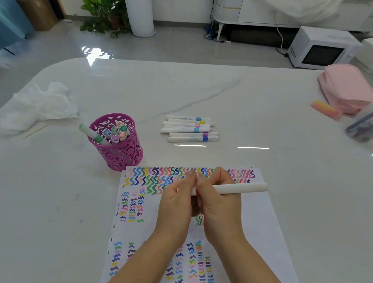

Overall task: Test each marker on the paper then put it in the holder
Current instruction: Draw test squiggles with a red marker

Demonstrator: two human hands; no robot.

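Head view is showing a white marble-patterned table (247, 97) taking up most of the scene. A sheet of paper (259, 219) is lying at its near edge, covered in rows of coloured squiggles. A crumpled white tissue (37, 107) is sitting at the far left, and a pink pouch (346, 88) is resting at the far right. A magenta cut-out holder (116, 153) is standing upright just beyond the paper's top left corner. It is holding several capped markers, and a green-banded marker (92, 134) is leaning out over its left rim.

The left hand (174, 205) and right hand (219, 204) are meeting above the upper part of the paper. Both are curling their fingers tightly around one end of a white marker (243, 187), with fingertips touching. That end is hiding between the hands, and the barrel is pointing out to the right, roughly level.

A loose pile of markers (190, 129) is lying beyond the paper, to the right of the holder. A small pink-and-yellow block (326, 109) is lying just beside the pouch.
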